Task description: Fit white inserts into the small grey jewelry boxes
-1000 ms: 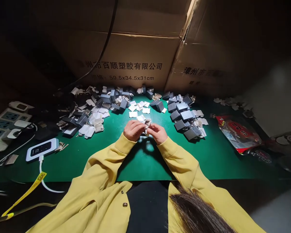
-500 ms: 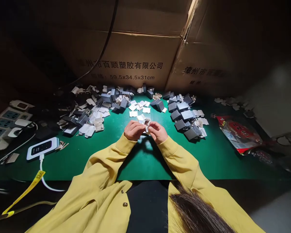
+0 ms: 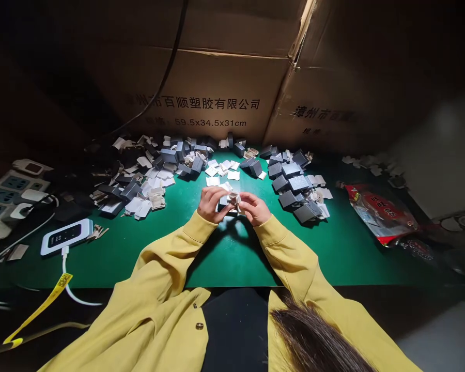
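Between my two hands, over the middle of the green table, is a small folded white card piece [image 3: 235, 198]. My left hand [image 3: 213, 204] pinches it from the left, thumb and fingers closed. From the right, my right hand [image 3: 256, 208] grips the same piece with its fingertips. My fingers cover part of it, so its full shape is hidden. Just beyond my hands lie several loose white card pieces [image 3: 225, 166]. A dark grey small box [image 3: 251, 167] sits a little further back.
Piles of dark boxes and white pieces lie at left [image 3: 129, 188] and right [image 3: 299, 183]. A white device [image 3: 67, 237] with a cable and a power strip [image 3: 13, 188] are at left, a red snack bag [image 3: 385, 213] at right. Large cartons [image 3: 217, 77] stand behind.
My fingers have shifted around the white card piece, and more of it shows between them. My hands have moved slightly apart.
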`<state>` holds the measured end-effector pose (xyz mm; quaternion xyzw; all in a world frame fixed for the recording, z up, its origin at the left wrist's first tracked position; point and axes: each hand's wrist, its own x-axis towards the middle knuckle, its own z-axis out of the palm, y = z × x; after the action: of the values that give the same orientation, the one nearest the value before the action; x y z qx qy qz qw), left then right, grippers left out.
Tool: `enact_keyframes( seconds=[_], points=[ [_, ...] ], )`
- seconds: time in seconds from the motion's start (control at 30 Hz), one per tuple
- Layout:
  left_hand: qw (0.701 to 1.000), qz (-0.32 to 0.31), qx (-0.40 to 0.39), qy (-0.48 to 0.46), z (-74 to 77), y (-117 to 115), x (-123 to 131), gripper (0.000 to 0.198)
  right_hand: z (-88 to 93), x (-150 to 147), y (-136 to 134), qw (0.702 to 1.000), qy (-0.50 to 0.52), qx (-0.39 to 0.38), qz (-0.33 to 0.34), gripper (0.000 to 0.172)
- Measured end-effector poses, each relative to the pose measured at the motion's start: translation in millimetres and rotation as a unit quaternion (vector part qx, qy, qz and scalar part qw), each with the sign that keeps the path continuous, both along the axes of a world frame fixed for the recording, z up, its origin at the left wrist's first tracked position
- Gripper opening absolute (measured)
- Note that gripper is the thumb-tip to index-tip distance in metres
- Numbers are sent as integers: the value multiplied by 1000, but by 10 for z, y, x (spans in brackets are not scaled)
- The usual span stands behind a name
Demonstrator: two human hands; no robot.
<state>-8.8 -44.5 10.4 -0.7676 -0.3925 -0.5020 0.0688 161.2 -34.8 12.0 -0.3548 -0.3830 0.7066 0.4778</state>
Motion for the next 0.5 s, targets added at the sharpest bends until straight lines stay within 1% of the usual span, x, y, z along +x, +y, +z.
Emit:
enact_keyframes(
  seconds=[0.03, 0.07, 0.1, 0.17, 0.27, 0.37, 0.5],
  points=[
    [1000, 6, -10, 12, 1, 16, -14, 42, -6, 12, 9, 1000, -5, -1, 12, 48],
    [999, -4, -21, 31, -4, 34, -26, 48, -13, 23, 16, 1000, -9, -2, 22, 48],
    [998, -24, -29, 52, -13, 53, -35, 47, -21, 31, 21, 999, -11, -4, 31, 48],
    [995, -61, -31, 77, -39, 81, -42, 35, -37, 38, 22, 999, -5, -3, 38, 47],
    [996, -75, -4, 44, -70, 86, -29, 25, -52, 25, 4, 999, 13, -4, 33, 50],
    [996, -85, 11, 11, -68, 65, -11, 23, -45, 11, -18, 999, 15, -25, 32, 53],
    [993, -114, -10, -10, -37, 50, 2, 27, -21, 17, -23, 998, 18, -44, 42, 53]
  ],
)
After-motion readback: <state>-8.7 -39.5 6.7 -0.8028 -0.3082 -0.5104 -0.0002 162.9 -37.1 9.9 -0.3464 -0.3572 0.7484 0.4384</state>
